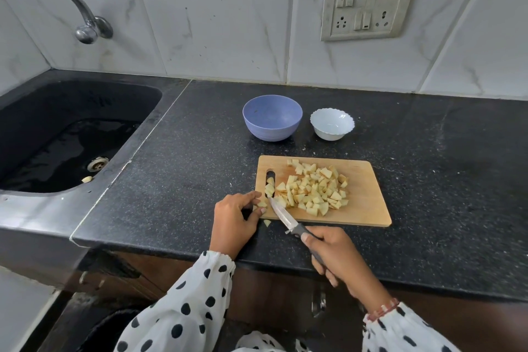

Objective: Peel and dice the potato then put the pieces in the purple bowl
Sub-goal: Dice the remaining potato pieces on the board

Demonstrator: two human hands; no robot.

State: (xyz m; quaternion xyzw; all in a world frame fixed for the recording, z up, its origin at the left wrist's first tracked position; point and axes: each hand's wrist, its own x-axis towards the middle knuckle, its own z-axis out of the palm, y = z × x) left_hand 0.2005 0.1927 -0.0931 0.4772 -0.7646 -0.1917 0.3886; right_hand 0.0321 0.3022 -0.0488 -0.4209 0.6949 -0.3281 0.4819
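A heap of diced potato pieces (pixel 313 190) lies on the wooden cutting board (pixel 365 203). My left hand (pixel 235 218) pinches a small potato piece (pixel 261 204) at the board's near left corner. My right hand (pixel 340 258) grips the knife (pixel 281 216) by its grey handle, with the blade tip beside that piece. One stray potato bit (pixel 267 222) lies on the counter just off the board. The purple bowl (pixel 272 117) stands behind the board with nothing in it.
A white scalloped bowl (pixel 332 124) stands right of the purple one. A black sink (pixel 65 134) with a tap (pixel 85 26) is at the left, a pale scrap (pixel 87 179) near its drain. The black counter's front edge (pixel 285 261) runs under my wrists. A wall socket panel (pixel 367 4) is behind.
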